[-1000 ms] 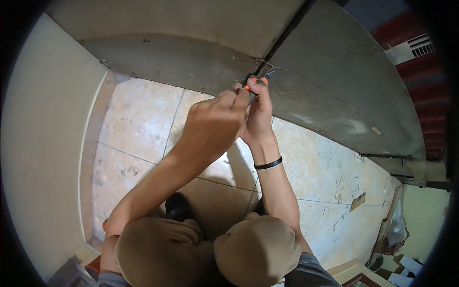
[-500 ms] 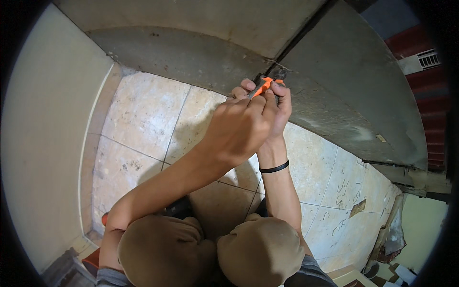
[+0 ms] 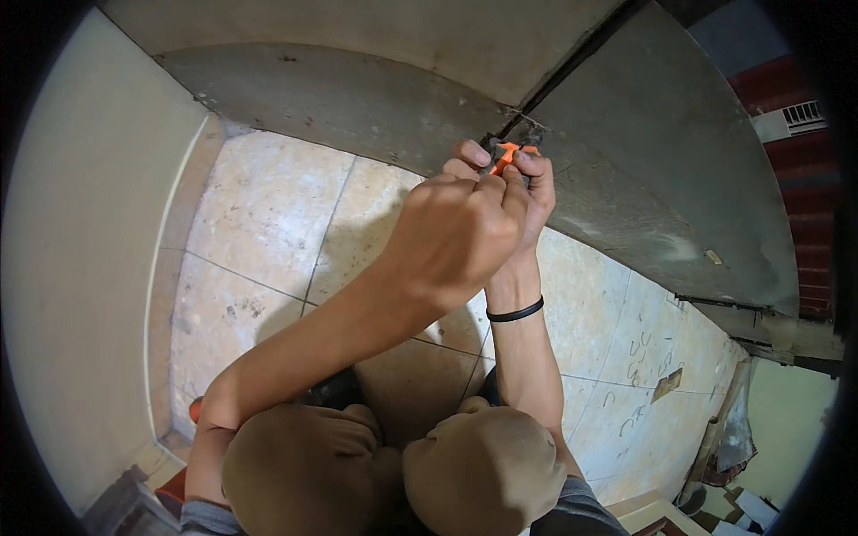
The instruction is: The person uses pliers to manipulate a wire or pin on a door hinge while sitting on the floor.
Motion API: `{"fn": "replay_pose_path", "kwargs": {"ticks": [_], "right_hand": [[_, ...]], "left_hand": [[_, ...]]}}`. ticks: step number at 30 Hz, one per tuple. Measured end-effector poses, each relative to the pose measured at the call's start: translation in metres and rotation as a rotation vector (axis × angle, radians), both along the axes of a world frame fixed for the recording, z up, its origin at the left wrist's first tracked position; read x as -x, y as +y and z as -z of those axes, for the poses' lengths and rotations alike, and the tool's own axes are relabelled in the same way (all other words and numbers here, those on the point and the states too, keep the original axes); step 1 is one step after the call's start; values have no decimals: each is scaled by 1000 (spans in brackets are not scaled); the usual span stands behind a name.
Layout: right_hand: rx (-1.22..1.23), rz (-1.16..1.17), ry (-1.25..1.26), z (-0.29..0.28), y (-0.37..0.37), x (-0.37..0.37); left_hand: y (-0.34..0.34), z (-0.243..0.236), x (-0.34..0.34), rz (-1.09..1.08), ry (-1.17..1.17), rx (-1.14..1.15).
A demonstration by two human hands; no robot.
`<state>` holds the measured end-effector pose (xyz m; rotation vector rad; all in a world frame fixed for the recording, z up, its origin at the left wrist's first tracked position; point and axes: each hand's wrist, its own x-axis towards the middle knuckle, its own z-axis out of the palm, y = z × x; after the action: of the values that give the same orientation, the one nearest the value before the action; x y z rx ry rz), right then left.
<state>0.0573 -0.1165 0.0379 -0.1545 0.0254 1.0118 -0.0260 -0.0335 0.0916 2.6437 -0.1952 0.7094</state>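
My left hand (image 3: 456,234) reaches from the lower left across the right wrist, fingers curled on a small orange-and-grey tool (image 3: 508,154). My right hand (image 3: 536,201), a black band on its wrist, wraps round the tool from below and right, thumb near its orange part. Much of the tool is hidden by fingers. Its head is at a dark fitting (image 3: 492,141) on the lower end of the seam between grey metal panels (image 3: 648,152); whether they touch I cannot tell.
A pale wall (image 3: 98,250) stands at the left, a tiled floor (image 3: 241,196) below. Red corrugated sheeting (image 3: 800,214) and a vent (image 3: 800,116) are at the upper right. Clutter (image 3: 742,496) lies at the lower right. My bent knees (image 3: 474,464) fill the bottom.
Over the last second both hands and the tool have moved rightward in view, with the left hand shifting further over the right. The fingers have slightly changed their hold.
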Motion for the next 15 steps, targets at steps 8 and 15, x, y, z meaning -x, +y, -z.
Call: {"fn": "replay_pose_path", "kwargs": {"ticks": [8, 15], "right_hand": [[218, 129, -158, 18, -1, -4], [800, 456, -381, 16, 13, 11]], "left_hand": [[3, 4, 3, -15, 93, 66], [19, 33, 11, -2, 168, 173]]}}
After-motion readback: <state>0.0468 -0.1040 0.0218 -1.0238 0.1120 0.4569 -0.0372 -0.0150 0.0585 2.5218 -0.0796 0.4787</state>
